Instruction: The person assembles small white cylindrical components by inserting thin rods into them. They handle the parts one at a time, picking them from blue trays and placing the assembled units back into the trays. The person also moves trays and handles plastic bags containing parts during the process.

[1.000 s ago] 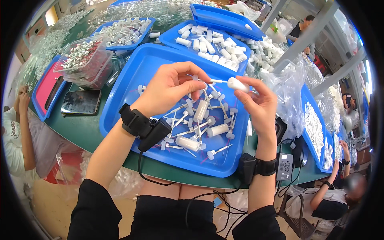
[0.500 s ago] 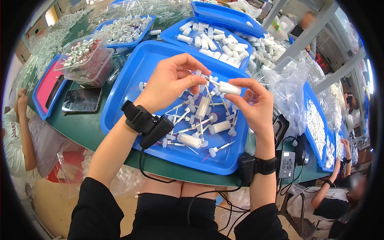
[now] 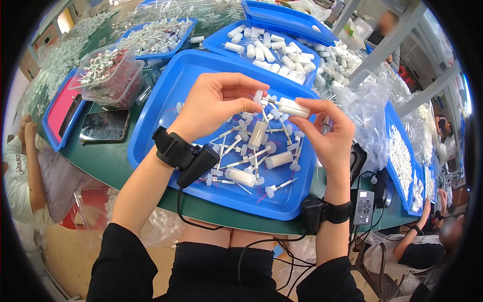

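Note:
Between thumb and fingers of my left hand (image 3: 219,103) is a translucent white cap (image 3: 258,97), its thin stem pointing right. My right hand (image 3: 329,126) pinches a white cylinder (image 3: 293,107), whose left end meets the stem; how far the stem goes in cannot be seen. Both hands are above a large blue tray (image 3: 143,138). Scattered in it are thin-stemmed pieces with white scalloped caps (image 3: 270,191), along with several cream-coloured cylinders (image 3: 240,176).
Behind the tray, another blue tray (image 3: 214,44) holds white cylinders. A clear plastic tub (image 3: 118,75) of small pieces and a phone (image 3: 104,126) are at left. Plastic bags (image 3: 359,118) and a small grey box (image 3: 362,207) with cables lie right. Other people sit at both sides.
My right hand and the white cylinder have shifted a little to the right. The cap in my left hand has also moved slightly right and shows more clearly.

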Demonstrator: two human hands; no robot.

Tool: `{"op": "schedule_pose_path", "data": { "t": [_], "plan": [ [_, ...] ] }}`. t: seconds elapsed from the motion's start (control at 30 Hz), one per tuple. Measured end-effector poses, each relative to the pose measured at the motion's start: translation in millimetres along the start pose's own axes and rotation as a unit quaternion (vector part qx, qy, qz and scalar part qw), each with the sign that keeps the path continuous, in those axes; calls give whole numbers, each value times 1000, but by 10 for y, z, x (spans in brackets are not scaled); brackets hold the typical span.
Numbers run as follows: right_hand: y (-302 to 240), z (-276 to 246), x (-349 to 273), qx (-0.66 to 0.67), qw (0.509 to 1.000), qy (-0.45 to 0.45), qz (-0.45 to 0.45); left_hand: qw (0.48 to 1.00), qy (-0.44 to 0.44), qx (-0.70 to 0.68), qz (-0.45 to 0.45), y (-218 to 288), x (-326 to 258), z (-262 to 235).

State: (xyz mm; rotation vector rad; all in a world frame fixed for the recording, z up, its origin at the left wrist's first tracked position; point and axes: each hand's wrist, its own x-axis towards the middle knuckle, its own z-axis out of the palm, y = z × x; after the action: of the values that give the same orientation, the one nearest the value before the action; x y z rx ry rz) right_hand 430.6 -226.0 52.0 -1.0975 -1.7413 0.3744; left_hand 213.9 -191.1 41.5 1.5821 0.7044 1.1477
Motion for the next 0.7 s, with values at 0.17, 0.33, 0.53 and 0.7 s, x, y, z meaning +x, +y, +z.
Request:
{"op": "schedule_pose_path", "data": {
  "t": [0.17,0.33,0.53,0.7],
  "plan": [
    [22,0,4,43,999,-29,15,998,-35,-18,-53,29,-9,-2],
    [-5,6,5,32,999,-39,-19,998,-45,-15,-52,17,-10,-5],
    [37,33,-22,84,995,-44,2,996,-47,-15,-79,10,-20,-4],
    [121,78,-39,127,990,-56,17,994,-74,-2,-82,24,-32,-20]
  ]
}}
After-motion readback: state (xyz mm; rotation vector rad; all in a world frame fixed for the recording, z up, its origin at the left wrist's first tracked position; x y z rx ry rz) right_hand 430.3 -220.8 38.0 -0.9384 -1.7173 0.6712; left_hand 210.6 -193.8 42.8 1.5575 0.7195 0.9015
